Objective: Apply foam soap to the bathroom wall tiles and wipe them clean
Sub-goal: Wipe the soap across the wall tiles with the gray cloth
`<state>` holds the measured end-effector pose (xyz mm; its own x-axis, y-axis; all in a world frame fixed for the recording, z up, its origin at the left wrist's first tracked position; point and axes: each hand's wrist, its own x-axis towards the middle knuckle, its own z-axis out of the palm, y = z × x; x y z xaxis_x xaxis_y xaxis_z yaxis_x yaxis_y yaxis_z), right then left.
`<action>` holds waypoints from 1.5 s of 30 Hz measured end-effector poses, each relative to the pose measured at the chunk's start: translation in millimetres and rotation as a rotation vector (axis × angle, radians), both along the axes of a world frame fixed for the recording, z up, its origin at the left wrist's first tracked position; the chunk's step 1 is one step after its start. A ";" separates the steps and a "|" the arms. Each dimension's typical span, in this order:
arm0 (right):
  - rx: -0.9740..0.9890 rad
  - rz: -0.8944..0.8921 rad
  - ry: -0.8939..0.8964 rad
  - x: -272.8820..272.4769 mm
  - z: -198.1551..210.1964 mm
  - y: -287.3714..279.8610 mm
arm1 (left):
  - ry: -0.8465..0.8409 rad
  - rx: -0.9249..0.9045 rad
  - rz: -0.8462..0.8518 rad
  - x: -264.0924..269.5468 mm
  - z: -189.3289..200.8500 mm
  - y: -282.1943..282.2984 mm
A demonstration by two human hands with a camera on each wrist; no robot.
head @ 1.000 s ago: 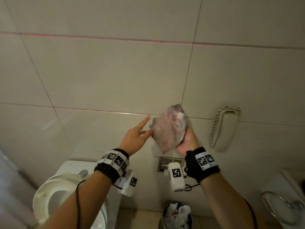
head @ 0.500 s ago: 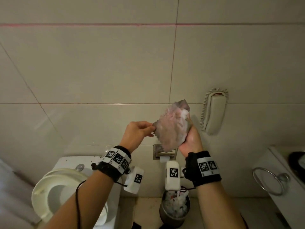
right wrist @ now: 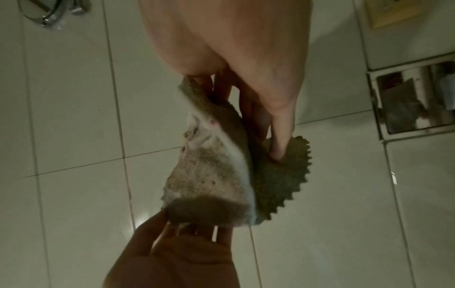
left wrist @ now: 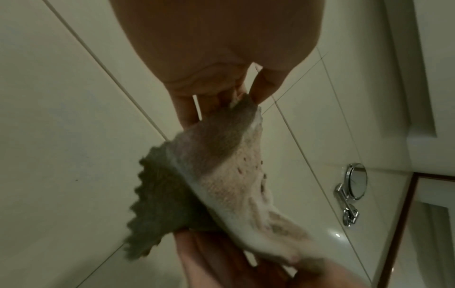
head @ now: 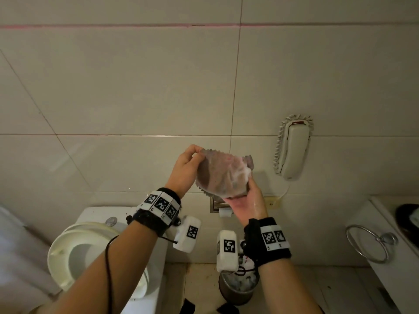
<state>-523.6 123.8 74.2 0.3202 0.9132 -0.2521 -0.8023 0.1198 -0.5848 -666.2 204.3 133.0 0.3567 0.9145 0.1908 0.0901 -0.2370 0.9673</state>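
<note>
While both of my hands are raised in front of the wall tiles (head: 140,87), the items stand as follows.

Cloth (head: 223,175): pinkish-grey, zigzag-cut edge, wet with whitish foam on one face; held in the air between my hands, just in front of the tiles, apart from them as far as I can tell.

Left hand (head: 184,168): fingers curled, thumb and fingertips pinching the cloth's upper left corner; the left wrist view shows that pinch at the corner (left wrist: 242,99).

Right hand (head: 246,201): palm up under the cloth's lower edge, fingers curled round the bunched fabric; in the right wrist view one finger (right wrist: 280,132) presses into the dark underside.

Wall telephone (head: 293,147): cream, mounted right of the cloth, coiled cord along its side.

Toilet (head: 79,252): white, lid up, lower left.

Waste bin (head: 238,288): metal, on the floor, holding crumpled paper.

Recessed paper holder (head: 216,203): steel, behind my right hand.

Towel ring (head: 368,243): chrome, lower right.
</note>
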 end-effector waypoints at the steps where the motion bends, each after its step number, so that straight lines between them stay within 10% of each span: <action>1: -0.024 0.004 0.015 -1.9 -3.8 0.4 | -0.004 -0.005 -0.005 -0.8 2.2 -0.8; 14: -0.340 0.151 -0.179 -17.2 -32.7 0.4 | 0.001 0.055 -0.067 -27.0 39.9 -2.0; 26: 0.036 0.103 -0.407 -25.0 -3.1 13.4 | 0.011 0.051 -0.148 -37.6 38.8 -4.8; 45: 0.309 0.250 -0.160 -19.3 19.1 -5.0 | 0.146 0.010 -0.065 -41.4 22.4 6.9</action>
<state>-542.9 118.7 93.3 0.0922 0.9925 0.0804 -0.7312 0.1223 -0.6711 -707.6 211.2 155.3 0.4400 0.8868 0.1417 0.2136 -0.2565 0.9426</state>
